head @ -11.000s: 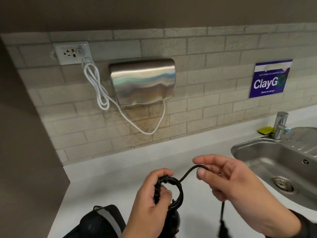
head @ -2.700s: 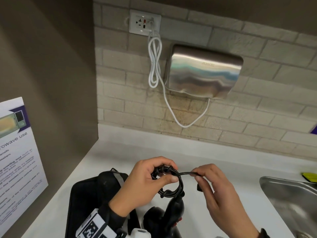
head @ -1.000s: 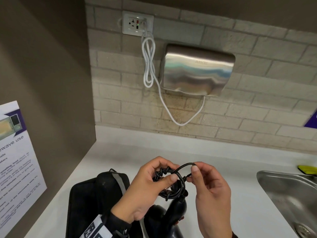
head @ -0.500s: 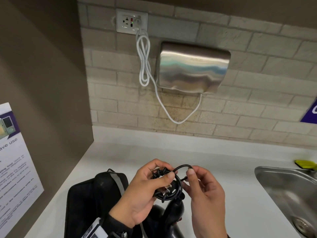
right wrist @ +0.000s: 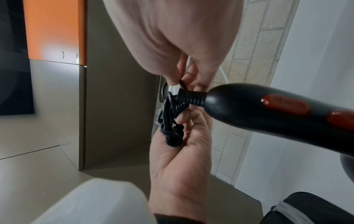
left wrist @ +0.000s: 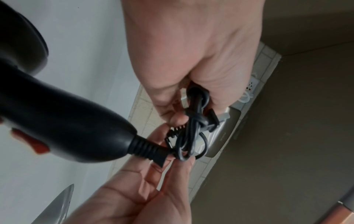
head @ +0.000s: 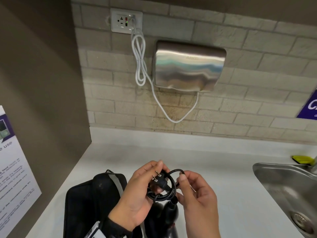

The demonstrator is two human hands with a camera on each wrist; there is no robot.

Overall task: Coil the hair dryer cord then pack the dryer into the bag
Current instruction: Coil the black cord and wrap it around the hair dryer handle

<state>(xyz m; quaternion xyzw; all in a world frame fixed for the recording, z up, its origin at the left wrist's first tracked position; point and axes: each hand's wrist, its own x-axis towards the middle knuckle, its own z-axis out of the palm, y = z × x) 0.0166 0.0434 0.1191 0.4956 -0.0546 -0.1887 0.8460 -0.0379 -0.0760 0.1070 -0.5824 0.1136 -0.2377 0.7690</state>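
Over the white counter (head: 223, 177), both hands grip the coiled cord (head: 164, 188); dryer (head: 171, 213) hangs handle-up.

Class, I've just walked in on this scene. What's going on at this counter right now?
A person is winding up a black hair dryer's cord. The left hand grips the coiled loops, with the plug lying across them, while the right hand pinches the last loop. The hair dryer hangs below the hands, not yet packed. The black bag lies on the white counter beside them.
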